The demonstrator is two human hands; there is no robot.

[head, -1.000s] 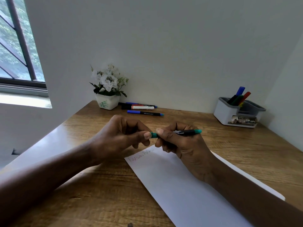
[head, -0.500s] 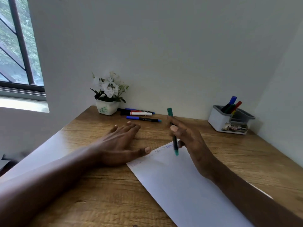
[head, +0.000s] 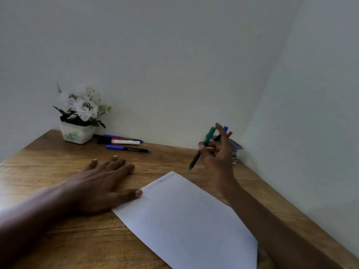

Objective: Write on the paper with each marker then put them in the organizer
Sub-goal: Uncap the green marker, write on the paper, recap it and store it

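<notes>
Pinching green marker (head: 202, 148), right hand (head: 218, 158) hovers beyond paper (head: 186, 216)

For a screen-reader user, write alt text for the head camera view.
A person's right hand holds a green marker in the air before the organizer at the far right, while the left hand lies flat on the wooden desk, thumb at the edge of a paper with faint writing. Loose markers lie beside a potted flower by the wall.
</notes>
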